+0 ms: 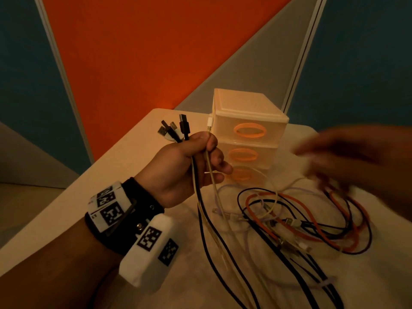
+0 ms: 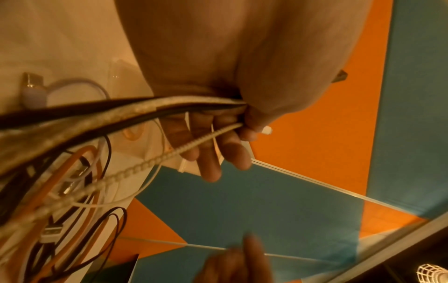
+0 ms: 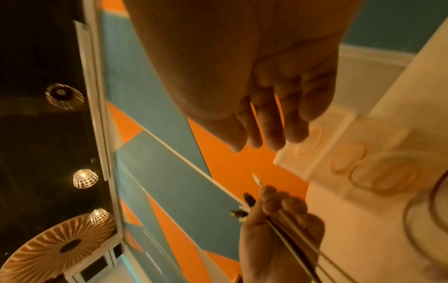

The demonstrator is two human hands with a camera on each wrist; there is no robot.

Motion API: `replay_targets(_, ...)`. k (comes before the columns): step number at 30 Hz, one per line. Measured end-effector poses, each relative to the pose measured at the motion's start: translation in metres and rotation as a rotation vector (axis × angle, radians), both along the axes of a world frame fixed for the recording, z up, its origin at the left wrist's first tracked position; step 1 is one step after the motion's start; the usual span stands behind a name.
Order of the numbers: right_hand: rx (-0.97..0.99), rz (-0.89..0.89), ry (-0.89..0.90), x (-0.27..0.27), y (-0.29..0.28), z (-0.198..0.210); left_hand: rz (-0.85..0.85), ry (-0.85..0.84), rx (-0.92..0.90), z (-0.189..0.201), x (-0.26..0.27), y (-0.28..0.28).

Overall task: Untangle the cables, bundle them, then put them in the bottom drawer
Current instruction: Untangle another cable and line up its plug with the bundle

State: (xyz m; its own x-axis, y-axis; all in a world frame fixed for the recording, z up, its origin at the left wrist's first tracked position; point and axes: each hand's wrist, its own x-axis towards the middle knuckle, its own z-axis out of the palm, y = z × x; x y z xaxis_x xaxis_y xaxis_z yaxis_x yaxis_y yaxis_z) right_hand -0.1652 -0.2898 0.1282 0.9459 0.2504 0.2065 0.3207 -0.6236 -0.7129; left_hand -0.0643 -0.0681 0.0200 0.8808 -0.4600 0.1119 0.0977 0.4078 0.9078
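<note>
Several cable ends (image 1: 176, 130) are gathered in the left hand (image 1: 189, 166); the loose cables (image 1: 307, 221) lie at 5 o'clock from it.
The right hand (image 1: 347, 157), blurred, fingers spread and holding nothing, hovers just above that tangle on the worktop (image 1: 124, 152), nearer to it; drawers (image 1: 247, 134) stand behind.

bare pale tabletop (image 1: 124, 157) lies free left of the translucent three-drawer plastic cabinet (image 1: 247, 130); tangled black, orange and white cables (image 1: 312, 224) sprawl right before its drawers.
</note>
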Motion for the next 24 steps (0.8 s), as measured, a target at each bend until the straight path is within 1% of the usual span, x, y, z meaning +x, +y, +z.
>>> replay_targets(1,0.065,0.002,0.057,0.011,0.006,-0.005,-0.010,-0.010,0.010,-0.001,0.000,-0.001)
replay_targets(2,0.079,-0.017,0.082,0.030,0.020,-0.012,-0.020,-0.017,0.022,-0.002,0.000,-0.001)
replay_targets(4,-0.015,-0.064,0.089,0.067,0.046,-0.022,-0.040,-0.019,0.040,-0.005,0.000,-0.002)
replay_targets(6,-0.102,-0.084,0.092,0.091,0.068,-0.025,-0.047,-0.004,0.046,-0.007,0.001,-0.001)
replay_targets(8,-0.178,-0.067,0.059,0.106,0.073,-0.029,-0.045,0.001,0.067,-0.008,0.001,-0.001)
replay_targets(11,-0.199,-0.042,0.027,0.111,0.075,-0.030,-0.054,-0.019,0.116,-0.012,0.003,-0.001)
replay_targets(14,-0.129,-0.031,0.050,0.110,0.073,-0.030,-0.088,-0.042,0.098,-0.016,0.006,0.000)
replay_targets(18,0.056,-0.068,0.127,0.112,0.068,-0.032,-0.154,-0.073,0.072,-0.013,0.004,0.003)
replay_targets(20,0.097,-0.037,0.158,0.112,0.068,-0.035,-0.187,-0.086,0.081,-0.011,0.000,0.001)
replay_targets(24,0.155,0.088,0.224,0.107,0.071,-0.045,-0.152,-0.066,0.110,-0.013,-0.002,-0.003)
